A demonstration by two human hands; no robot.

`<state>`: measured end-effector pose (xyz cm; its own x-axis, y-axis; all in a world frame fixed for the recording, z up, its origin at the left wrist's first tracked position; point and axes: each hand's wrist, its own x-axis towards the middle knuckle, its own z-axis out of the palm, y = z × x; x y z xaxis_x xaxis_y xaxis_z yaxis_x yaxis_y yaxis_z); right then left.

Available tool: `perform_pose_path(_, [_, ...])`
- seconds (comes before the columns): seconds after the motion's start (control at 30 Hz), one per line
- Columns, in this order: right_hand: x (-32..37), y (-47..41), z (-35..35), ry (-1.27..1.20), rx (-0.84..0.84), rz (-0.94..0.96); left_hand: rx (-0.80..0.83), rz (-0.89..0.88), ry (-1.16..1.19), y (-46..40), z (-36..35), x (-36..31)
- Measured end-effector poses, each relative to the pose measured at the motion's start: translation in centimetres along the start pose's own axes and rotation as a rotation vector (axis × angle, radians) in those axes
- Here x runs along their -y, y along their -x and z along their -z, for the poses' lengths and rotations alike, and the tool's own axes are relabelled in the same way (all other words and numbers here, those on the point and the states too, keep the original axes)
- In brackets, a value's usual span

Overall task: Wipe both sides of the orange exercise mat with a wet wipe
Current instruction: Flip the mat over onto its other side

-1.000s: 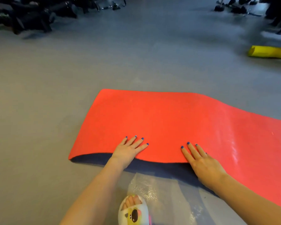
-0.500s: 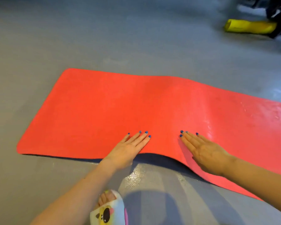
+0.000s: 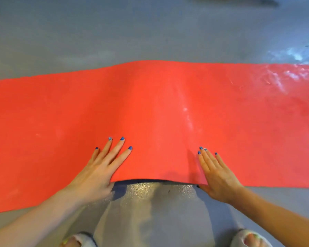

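One orange mat [image 3: 150,107] on the grey floor [image 3: 114,36], two hands flat on its near edge, left hand [image 3: 98,168] and right hand [image 3: 216,175] both with fingers straight.

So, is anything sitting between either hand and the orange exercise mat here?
Nothing visible. The left hand and the right hand both lie flat, fingers straight, directly on the orange foam exercise mat at its near edge, which is raised slightly off the grey floor between them. No wet wipe is in view.
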<state>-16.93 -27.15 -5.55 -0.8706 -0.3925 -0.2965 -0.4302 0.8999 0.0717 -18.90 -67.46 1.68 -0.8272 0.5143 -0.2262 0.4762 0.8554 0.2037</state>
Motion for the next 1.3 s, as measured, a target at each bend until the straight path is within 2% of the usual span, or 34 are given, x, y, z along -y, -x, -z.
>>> perform_pose_path(0.2, [0.7, 0.3, -2.5, 0.040, -0.040, 0.041, -0.038, 0.026, 0.074, -1.2, 0.0, -2.4])
perform_pose_path(0.33, [-1.8, 1.1, -2.8, -0.053, -0.008, -0.257, -0.033, 0.060, 0.102, -1.7, -0.3, -3.4])
perform_pose_path(0.47, [-3.0, 2.1, -1.0, 0.000, -0.122, -0.252, 0.038, 0.061, 0.060, -1.2, -0.7, -2.9])
perform_pose_path(0.53, [-4.6, 3.0, 1.4, 0.031, -0.220, -0.272, 0.117, 0.054, 0.025, -1.4, -0.4, -3.1])
perform_pose_path(0.6, [-6.6, 4.1, 4.9, 0.088, -0.331, -0.293, 0.283, 0.046, -0.022, -1.8, 0.3, -3.8])
perform_pose_path(0.73, [-8.2, 6.9, 9.0, 0.228, -0.491, -0.193, 0.541, -0.032, -0.145, -2.9, 0.4, -6.0])
perform_pose_path(0.83, [-7.6, 9.0, 6.9, 0.269, -0.476, -0.156, 0.642, -0.105, -0.186, -3.0, -0.5, -7.2])
perform_pose_path(0.93, [-7.4, 10.7, 2.8, 0.252, -0.427, -0.211, 0.709, -0.188, -0.244, -3.5, -0.8, -8.7])
perform_pose_path(1.0, [-7.7, 11.5, 1.1, 0.233, -0.345, -0.269, 0.702, -0.231, -0.292, -4.0, -1.9, -9.9])
perform_pose_path(1.07, [-8.1, 12.0, 0.2, 0.237, -0.247, -0.308, 0.487, -0.321, -0.345, -4.4, -4.3, -11.3])
perform_pose_path(1.13, [-8.6, 12.7, -0.2, 0.214, -0.180, -0.370, 0.547, -0.198, -0.350, -4.2, -7.6, -11.6])
perform_pose_path(1.23, [-8.7, 14.6, -0.2, 0.179, -0.211, -0.407, 0.481, -0.190, -0.270, -3.9, -12.5, -11.8])
perform_pose_path(1.3, [-8.1, 16.8, -0.3, 0.172, -0.315, -0.425, 0.485, -0.229, -0.366, -3.3, -12.6, -13.1])
